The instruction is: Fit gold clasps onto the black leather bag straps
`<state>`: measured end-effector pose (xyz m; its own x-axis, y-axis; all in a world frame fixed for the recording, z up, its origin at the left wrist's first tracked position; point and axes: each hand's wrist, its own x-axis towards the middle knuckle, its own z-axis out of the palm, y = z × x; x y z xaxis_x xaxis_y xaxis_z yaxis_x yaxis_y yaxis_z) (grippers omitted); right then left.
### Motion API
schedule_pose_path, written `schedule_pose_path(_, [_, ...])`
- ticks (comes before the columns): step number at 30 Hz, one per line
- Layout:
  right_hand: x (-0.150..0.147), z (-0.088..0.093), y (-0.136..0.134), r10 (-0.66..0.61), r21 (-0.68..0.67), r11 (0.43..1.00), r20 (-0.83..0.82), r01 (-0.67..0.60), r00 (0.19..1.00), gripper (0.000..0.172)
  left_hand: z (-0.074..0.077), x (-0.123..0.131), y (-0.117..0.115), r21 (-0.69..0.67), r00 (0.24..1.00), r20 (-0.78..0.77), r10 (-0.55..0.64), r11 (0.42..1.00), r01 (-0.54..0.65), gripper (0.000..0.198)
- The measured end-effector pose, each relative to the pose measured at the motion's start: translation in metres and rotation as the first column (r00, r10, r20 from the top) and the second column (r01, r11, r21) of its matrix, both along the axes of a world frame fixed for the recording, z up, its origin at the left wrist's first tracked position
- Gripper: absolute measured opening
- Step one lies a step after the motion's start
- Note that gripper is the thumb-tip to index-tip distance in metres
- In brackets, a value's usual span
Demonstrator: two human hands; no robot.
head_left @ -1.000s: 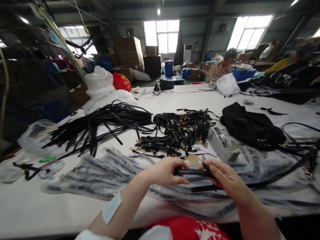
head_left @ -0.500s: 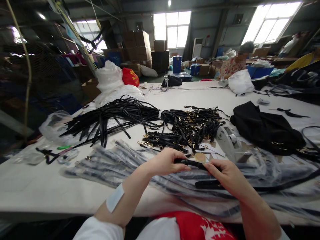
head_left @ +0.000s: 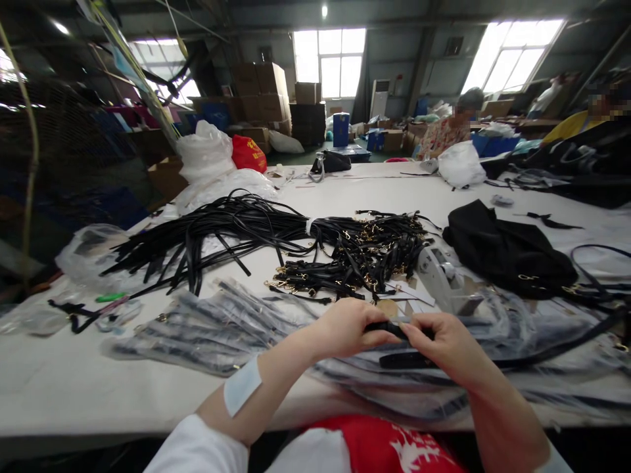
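Observation:
Both my hands hold one black strap [head_left: 396, 330] above the near side of the table. My left hand [head_left: 352, 326] is closed round one part of it, and my right hand [head_left: 438, 338] pinches it close by on the right. Another black strap end [head_left: 405, 360] shows just below, partly behind my right hand. Under my hands lie several straps in clear plastic sleeves [head_left: 207, 335]. Beyond them is a heap of black straps with gold clasps [head_left: 379, 249], and a bundle of long straps [head_left: 231, 220] fans out leftward, bound with a white band [head_left: 309, 226].
A tape dispenser [head_left: 441, 272] and a round tan disc [head_left: 387, 307] stand beyond my right hand. Black fabric [head_left: 503, 253] lies to the right. Clear bags [head_left: 93, 253] and white plastic [head_left: 210, 154] are at left. A person [head_left: 446, 128] is across the white table [head_left: 384, 187].
My left hand has slid rightward along the strap, closer to my right hand, so less strap shows between them. The whole view has shifted slightly.

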<state>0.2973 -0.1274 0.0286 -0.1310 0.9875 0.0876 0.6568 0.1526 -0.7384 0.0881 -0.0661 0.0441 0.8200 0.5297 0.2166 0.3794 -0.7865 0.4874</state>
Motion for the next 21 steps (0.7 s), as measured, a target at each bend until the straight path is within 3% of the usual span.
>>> schedule_pose_path(8, [0.001,-0.002,-0.002,0.026,0.026,0.999,-0.130,-0.023,0.991,0.048,0.003,0.006,-0.002,0.037,0.999,0.037,-0.021,0.999,0.019,0.027])
schedule_pose_path(15, [0.000,-0.010,-0.005,0.052,0.024,0.999,-0.211,-0.047,0.976,0.048,0.008,0.008,-0.004,-0.085,0.991,0.127,-0.030,0.996,0.041,0.031])
schedule_pose_path(21, [-0.004,-0.010,-0.008,0.006,0.052,0.999,-0.263,0.008,0.965,0.050,0.010,0.010,-0.005,-0.193,0.984,0.170,-0.055,0.977,0.088,0.027])
